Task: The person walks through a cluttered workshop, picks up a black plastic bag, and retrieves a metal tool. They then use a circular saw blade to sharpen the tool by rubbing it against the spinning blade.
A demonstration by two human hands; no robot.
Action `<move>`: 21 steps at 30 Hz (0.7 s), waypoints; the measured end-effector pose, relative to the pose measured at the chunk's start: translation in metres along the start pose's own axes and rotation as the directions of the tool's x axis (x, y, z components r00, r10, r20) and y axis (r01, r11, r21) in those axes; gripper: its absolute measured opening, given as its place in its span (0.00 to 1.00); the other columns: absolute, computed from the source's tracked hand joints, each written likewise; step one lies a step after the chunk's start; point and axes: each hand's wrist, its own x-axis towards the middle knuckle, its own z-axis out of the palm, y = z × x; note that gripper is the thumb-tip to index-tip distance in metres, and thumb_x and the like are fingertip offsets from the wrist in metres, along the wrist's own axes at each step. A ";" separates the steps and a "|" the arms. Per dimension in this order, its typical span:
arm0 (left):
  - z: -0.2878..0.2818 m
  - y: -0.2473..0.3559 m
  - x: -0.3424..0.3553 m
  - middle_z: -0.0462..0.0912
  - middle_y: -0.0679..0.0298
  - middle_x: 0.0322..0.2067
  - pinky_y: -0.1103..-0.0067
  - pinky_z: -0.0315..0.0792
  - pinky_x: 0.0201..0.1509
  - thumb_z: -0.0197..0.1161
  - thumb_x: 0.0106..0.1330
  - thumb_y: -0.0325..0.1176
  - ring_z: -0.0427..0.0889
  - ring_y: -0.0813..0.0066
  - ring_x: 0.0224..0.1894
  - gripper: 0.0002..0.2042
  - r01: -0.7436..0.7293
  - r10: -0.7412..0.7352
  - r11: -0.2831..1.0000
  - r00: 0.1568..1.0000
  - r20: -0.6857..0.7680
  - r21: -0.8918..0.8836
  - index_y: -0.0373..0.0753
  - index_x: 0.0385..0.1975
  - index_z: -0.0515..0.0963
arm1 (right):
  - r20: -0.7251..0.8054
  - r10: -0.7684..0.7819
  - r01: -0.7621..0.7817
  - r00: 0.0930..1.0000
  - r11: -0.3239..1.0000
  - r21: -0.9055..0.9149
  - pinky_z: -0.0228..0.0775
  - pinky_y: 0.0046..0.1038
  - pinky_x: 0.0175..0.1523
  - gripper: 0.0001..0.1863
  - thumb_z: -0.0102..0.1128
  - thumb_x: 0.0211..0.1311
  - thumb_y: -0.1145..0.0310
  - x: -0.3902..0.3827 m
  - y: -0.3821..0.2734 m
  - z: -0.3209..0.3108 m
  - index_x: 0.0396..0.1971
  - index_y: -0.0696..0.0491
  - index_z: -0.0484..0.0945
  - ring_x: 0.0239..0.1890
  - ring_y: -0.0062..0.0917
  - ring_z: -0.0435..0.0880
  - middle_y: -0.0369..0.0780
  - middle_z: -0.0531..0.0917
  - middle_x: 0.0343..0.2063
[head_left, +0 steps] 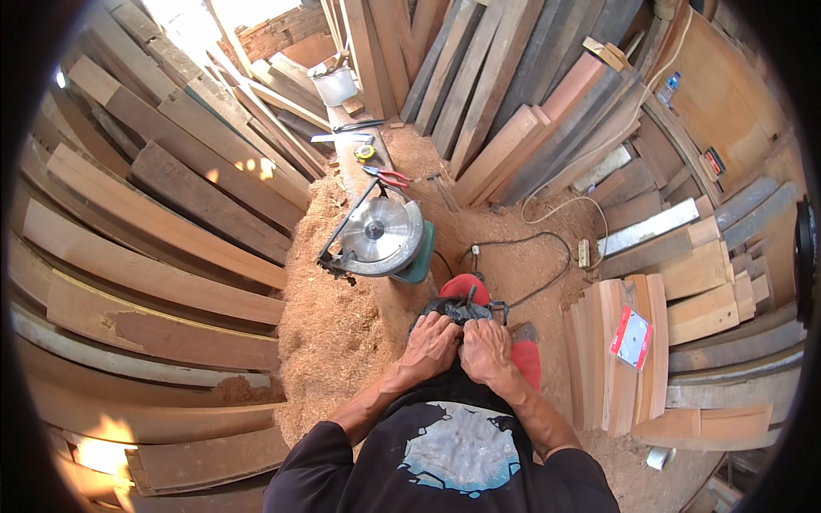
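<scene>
My left hand (434, 344) and my right hand (486, 349) are close together in front of my body, fingers curled in on a crumpled black plastic bag (462, 309). The bag bunches up beyond my knuckles, and what it may contain is hidden. Something red and rounded (466, 288) shows just behind it. Farther off, slightly left, a circular saw (376, 229) with a bare round blade and a green body rests on the sawdust. Beyond the saw lie red-handled pliers (389, 177) and a yellow tape measure (365, 152) on a board.
Sawdust (329, 316) is heaped to my left. Stacked planks (162, 325) line the left side, and more timber (492, 77) leans at the back. A dark cable (560, 244) loops over the floor. A red-and-white packet (631, 338) lies on boards at right; a white bucket (333, 85) stands far back.
</scene>
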 end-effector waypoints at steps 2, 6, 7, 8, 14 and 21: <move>-0.005 -0.001 0.000 0.79 0.61 0.35 0.66 0.69 0.49 0.65 0.61 0.33 0.76 0.59 0.42 0.08 0.014 -0.011 0.998 0.999 0.053 -0.059 0.40 0.37 0.80 | -0.029 -0.004 0.005 1.000 1.000 0.005 0.73 0.45 0.49 0.13 0.63 0.54 0.65 0.000 0.003 0.008 0.36 0.56 0.77 0.46 0.43 0.82 0.48 0.83 0.37; -0.018 -0.018 0.008 0.81 0.59 0.37 0.67 0.70 0.51 0.65 0.65 0.34 0.78 0.58 0.44 0.08 0.006 0.030 0.988 0.974 0.226 -0.157 0.40 0.40 0.82 | -0.064 0.024 -0.014 0.998 0.989 0.149 0.74 0.47 0.48 0.10 0.61 0.53 0.68 0.004 0.010 0.013 0.34 0.57 0.78 0.41 0.47 0.83 0.51 0.83 0.34; -0.021 -0.022 0.011 0.82 0.59 0.37 0.67 0.70 0.52 0.64 0.65 0.34 0.78 0.58 0.44 0.08 -0.013 0.057 0.985 0.967 0.249 -0.174 0.41 0.40 0.83 | -0.051 0.041 -0.031 0.998 0.980 0.194 0.74 0.47 0.48 0.10 0.60 0.52 0.69 0.005 0.009 0.008 0.34 0.58 0.78 0.41 0.48 0.83 0.51 0.84 0.33; -0.021 -0.021 0.012 0.81 0.59 0.37 0.66 0.70 0.52 0.64 0.66 0.34 0.77 0.57 0.45 0.08 -0.035 0.078 0.983 0.968 0.239 -0.181 0.41 0.41 0.82 | -0.089 0.037 -0.014 0.995 0.968 0.250 0.75 0.47 0.49 0.10 0.59 0.52 0.70 0.005 0.006 0.001 0.33 0.59 0.78 0.39 0.50 0.84 0.53 0.84 0.32; -0.023 -0.017 0.012 0.79 0.60 0.35 0.64 0.69 0.47 0.65 0.60 0.33 0.76 0.56 0.44 0.07 -0.096 0.106 0.992 0.986 0.131 -0.081 0.43 0.37 0.79 | 0.022 0.005 -0.012 1.000 0.932 0.362 0.74 0.48 0.53 0.11 0.58 0.58 0.68 0.000 0.014 -0.003 0.37 0.58 0.80 0.43 0.50 0.84 0.54 0.85 0.36; 0.000 -0.013 0.008 0.74 0.58 0.30 0.63 0.69 0.40 0.66 0.53 0.23 0.74 0.54 0.35 0.07 -0.126 0.102 0.976 0.985 -0.140 -0.176 0.40 0.29 0.76 | -0.076 0.024 0.000 0.997 0.956 0.292 0.74 0.49 0.47 0.08 0.59 0.57 0.68 0.001 0.017 0.002 0.33 0.56 0.77 0.39 0.49 0.83 0.52 0.83 0.32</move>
